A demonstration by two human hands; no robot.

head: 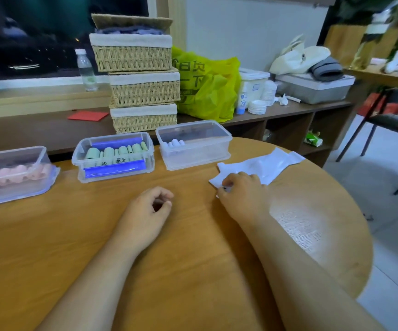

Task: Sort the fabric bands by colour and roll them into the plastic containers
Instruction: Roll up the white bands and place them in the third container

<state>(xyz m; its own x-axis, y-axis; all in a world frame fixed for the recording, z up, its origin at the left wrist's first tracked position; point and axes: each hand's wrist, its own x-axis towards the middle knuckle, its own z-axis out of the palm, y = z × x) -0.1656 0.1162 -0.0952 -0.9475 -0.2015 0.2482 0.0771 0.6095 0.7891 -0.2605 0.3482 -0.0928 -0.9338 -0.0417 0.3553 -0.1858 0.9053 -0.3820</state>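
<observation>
My right hand (240, 193) pinches the near-left end of the white band (268, 164), lying flat on the desk (193, 247) just right of the white-roll container (217, 149). Left hand (149, 207) rests idle, loosely curled, holding nothing.

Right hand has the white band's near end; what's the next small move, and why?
Probably begin rolling the flat white fabric band from the end the right hand pinches: it lies unrolled on the round wooden table, and the clear plastic container just beyond it already holds white rolls.
</observation>
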